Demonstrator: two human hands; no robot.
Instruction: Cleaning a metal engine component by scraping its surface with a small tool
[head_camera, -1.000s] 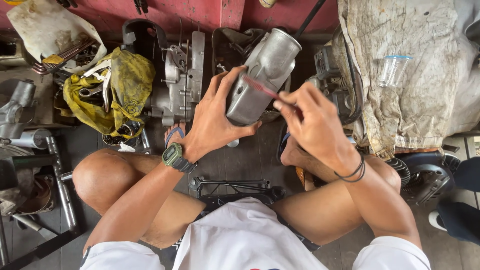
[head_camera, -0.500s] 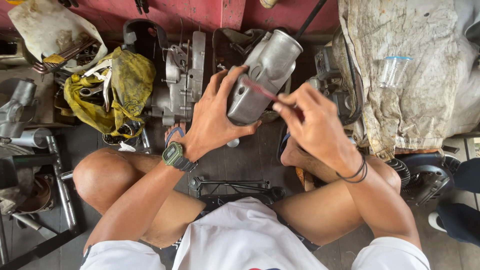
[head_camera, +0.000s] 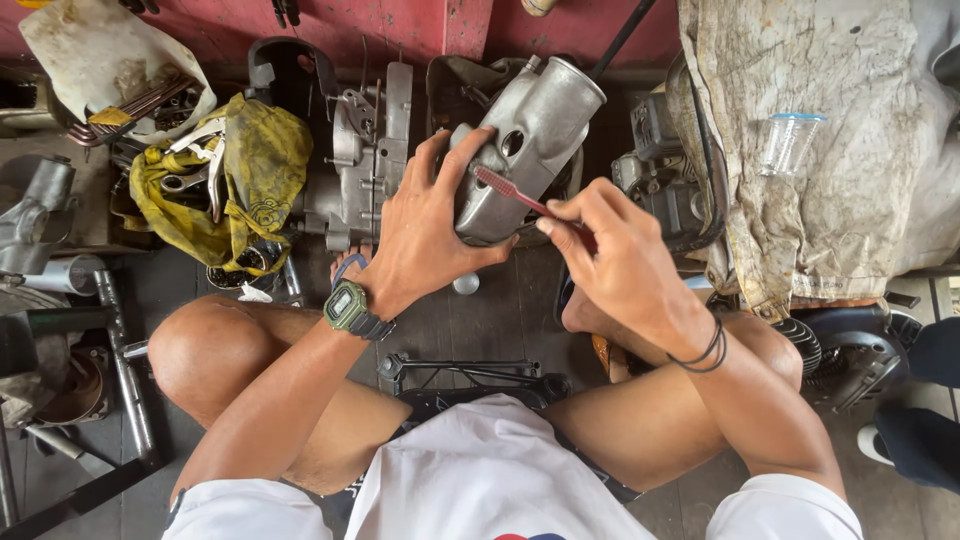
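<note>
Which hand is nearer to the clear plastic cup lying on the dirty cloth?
Right. The right hand, holding a red toothbrush, is to the left of and below the clear plastic cup. The left hand grips the grey metal casting, farther left.

A small rectangular watch screen (head_camera: 345, 303), pale grey in a dark green case, sits on the left wrist, at nine o'clock from centre frame. No packages, labels or signs show.

A white short-sleeved shirt (head_camera: 490, 480) at the bottom centre, a green digital wristwatch (head_camera: 348, 308) left of centre, thin black wristbands (head_camera: 703, 350) at right.
</note>
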